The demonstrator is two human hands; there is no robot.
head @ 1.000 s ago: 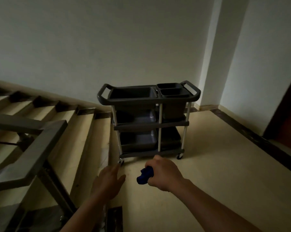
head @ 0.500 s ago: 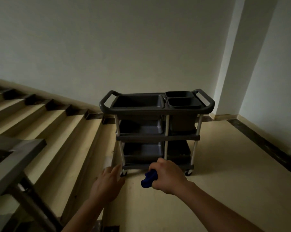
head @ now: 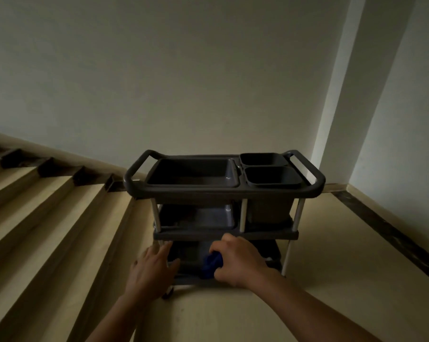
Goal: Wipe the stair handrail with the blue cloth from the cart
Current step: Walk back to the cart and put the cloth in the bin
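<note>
Closer now: the cart fills our view, the handrail gone from frame.

We note stairs rising at left and bare floor at right. Our right hand is fisted around the blue cloth, level with the cart's lowest shelf. Our left hand hangs beside it, palm down, fingers loosely spread, holding nothing.

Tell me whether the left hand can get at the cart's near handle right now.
Probably yes: the left hand is open and empty, and nothing lies between it and the left-end handle of the cart above it.
</note>
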